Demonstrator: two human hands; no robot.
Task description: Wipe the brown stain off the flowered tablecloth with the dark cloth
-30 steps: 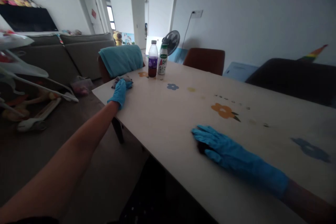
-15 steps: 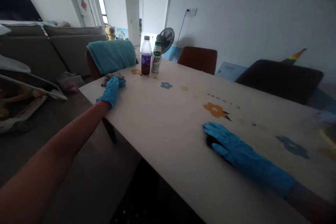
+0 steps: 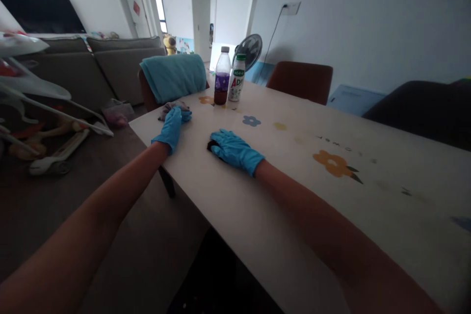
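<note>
Both my hands wear blue gloves and rest on a pale table (image 3: 206, 184) printed with flowers. At the far left end, my left hand (image 3: 173, 127) is closed on a crumpled greyish cloth (image 3: 170, 108). My right hand (image 3: 233, 149) presses down over a dark, black item (image 3: 212, 144), mostly hidden under the palm; only its edge shows by the fingers, and its kind is unclear. Beyond the hands stand a bottle with a purple label and dark drink (image 3: 222, 81) and a white bottle with a green cap (image 3: 237, 78).
A chair with a teal towel (image 3: 174, 76) stands at the table's far left end. A brown chair (image 3: 300, 81) and a dark chair (image 3: 423, 110) line the wall side. Behind the bottles is a fan (image 3: 253, 49). A white wheeled frame (image 3: 55, 93) stands on the floor at left.
My right hand has slid across the table to the left with the dark item under it, nearing my left hand. The left hand stays at the cloth. The view has turned slightly left.
</note>
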